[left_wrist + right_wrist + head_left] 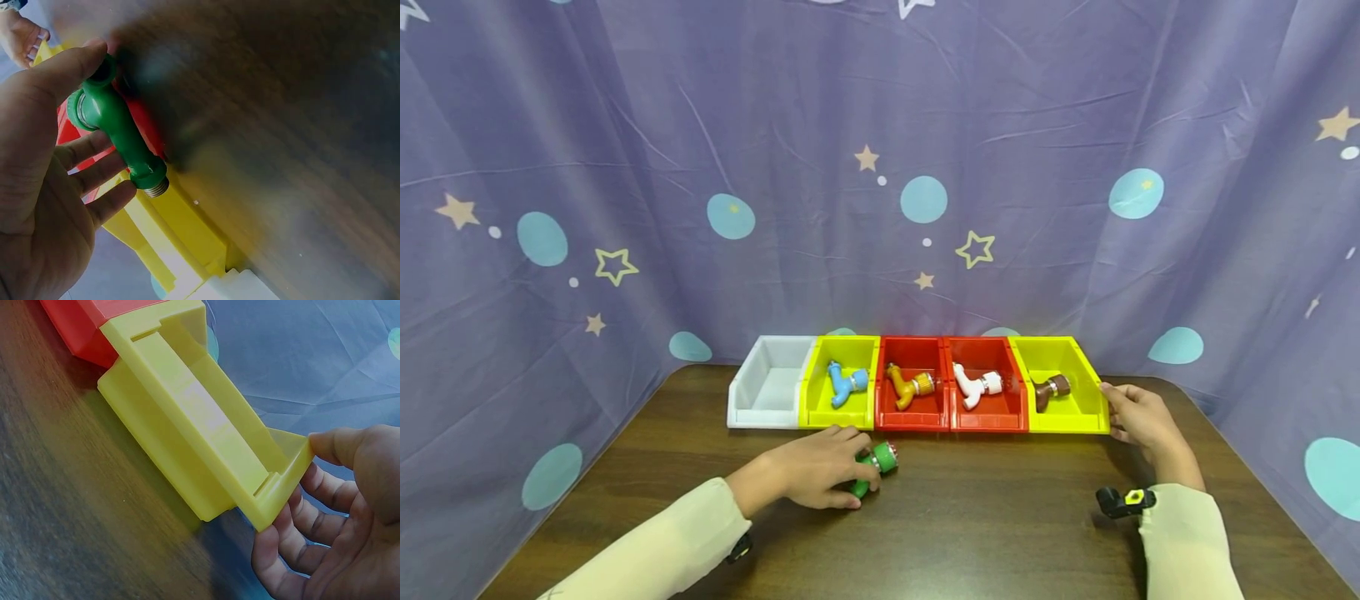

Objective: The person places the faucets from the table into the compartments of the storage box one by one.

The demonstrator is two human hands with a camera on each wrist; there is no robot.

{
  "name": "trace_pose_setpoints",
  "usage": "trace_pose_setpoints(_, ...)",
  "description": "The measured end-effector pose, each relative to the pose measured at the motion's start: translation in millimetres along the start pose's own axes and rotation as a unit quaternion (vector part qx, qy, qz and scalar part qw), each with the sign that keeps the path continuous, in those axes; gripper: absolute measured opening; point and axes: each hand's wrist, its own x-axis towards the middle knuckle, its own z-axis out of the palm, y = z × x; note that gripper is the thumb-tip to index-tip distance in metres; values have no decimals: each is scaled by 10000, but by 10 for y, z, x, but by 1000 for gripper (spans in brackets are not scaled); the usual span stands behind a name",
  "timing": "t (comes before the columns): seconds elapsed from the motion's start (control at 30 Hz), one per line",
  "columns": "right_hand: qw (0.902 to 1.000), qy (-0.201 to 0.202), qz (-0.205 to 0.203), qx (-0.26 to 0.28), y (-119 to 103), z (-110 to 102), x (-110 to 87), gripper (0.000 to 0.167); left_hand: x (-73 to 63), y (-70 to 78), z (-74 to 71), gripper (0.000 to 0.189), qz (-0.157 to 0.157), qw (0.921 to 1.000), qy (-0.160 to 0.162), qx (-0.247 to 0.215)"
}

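Note:
A green tap (882, 458) is pinched between the thumb and fingers of my left hand (823, 468), low over the table in front of the bins. In the left wrist view the threaded end of the green tap (125, 131) points away from the thumb. My right hand (1146, 421) grips the outer front corner of the rightmost yellow bin (1067, 423); the right wrist view has the thumb on that bin's rim and the fingertips on its side. Inside this bin lies a brown tap (1051, 390).
Left of it, two red bins (988, 423) hold a white tap (977, 386) and an amber tap (908, 386). Another yellow bin (838, 419) has a blue tap (847, 383), and a white bin (765, 418) ends the row. A purple curtain (820, 275) hangs behind the brown table (985, 517).

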Motion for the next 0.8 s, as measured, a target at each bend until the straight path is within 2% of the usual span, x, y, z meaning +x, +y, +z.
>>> trace_pose_setpoints(0.17, 10000, 1, -12, -1, 5, -4, -10, 56, -18, 19, -37, 26, 69, 9998, 161, 59)
trace_pose_setpoints(0.4, 10000, -3, -14, 9, 12, -2, -21, 56, -48, -1, -151, 24, -13, 9994, 306, 184)
trace_pose_setpoints(0.8, 10000, 36, -27, 32, -2, 3, -7, 54, -207, -176, -329, 28, -408, 9978, 324, 411)
